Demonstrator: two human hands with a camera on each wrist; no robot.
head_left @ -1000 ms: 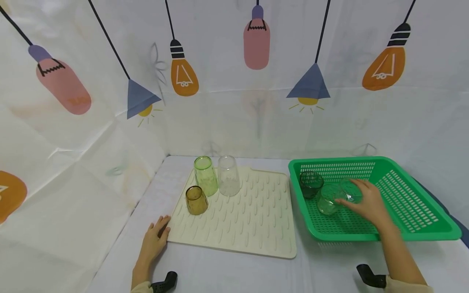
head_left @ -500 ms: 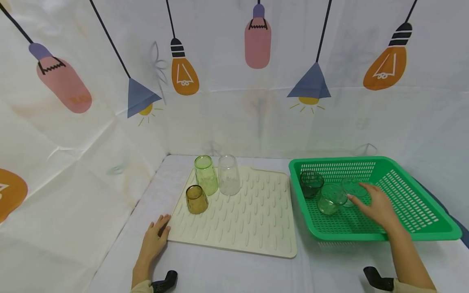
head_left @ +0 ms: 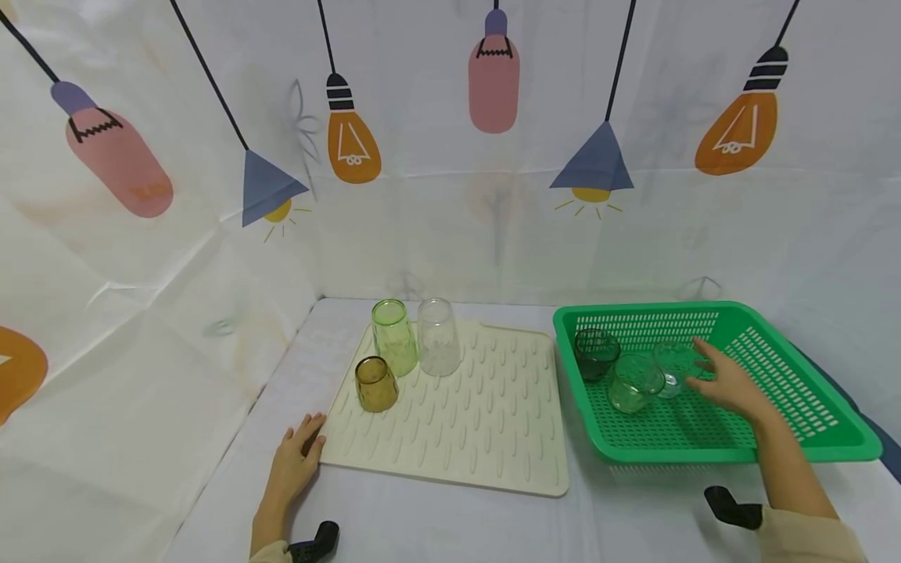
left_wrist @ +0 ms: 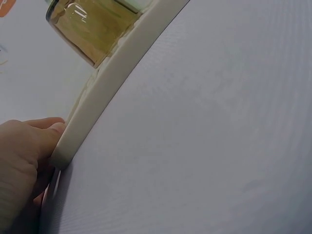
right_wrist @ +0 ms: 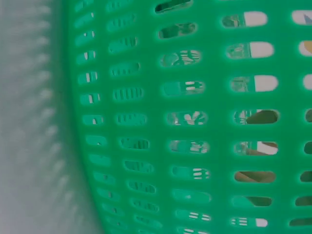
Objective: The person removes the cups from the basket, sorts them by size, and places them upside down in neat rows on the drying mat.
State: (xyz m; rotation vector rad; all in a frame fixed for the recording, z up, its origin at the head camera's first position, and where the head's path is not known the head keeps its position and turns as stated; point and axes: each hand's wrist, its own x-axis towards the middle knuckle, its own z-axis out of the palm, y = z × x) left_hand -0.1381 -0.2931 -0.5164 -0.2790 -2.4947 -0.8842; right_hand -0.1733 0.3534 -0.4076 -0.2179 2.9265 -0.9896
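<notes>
My right hand (head_left: 732, 387) is inside the green plastic basket (head_left: 676, 456), thumb and fingers spread beside a clear glass (head_left: 669, 361). Left of that glass stand a light green glass (head_left: 629, 391) and a dark glass (head_left: 594, 361). In the right wrist view, the basket's slotted wall hides most of the hand. With fingers extended, my left hand (head_left: 290, 465) touches the left edge of a cream draining mat (head_left: 486, 426), near its front corner. The mat bears a small amber glass (head_left: 376, 387), a tall green glass (head_left: 394, 340) and a tall clear glass (head_left: 438, 344).
A white cloth (head_left: 436, 524) covers the table under mat and basket. Behind it hangs a pale sheet (head_left: 436, 227) printed with lamps and bulbs. The basket's raised rim stands between the right forearm and the glasses, and its right part reaches the table's right side.
My right hand has let go of the clear glass and drawn back to the right, its fingers spreading. That glass now stands in the basket. The left hand has stayed at the mat's edge.
</notes>
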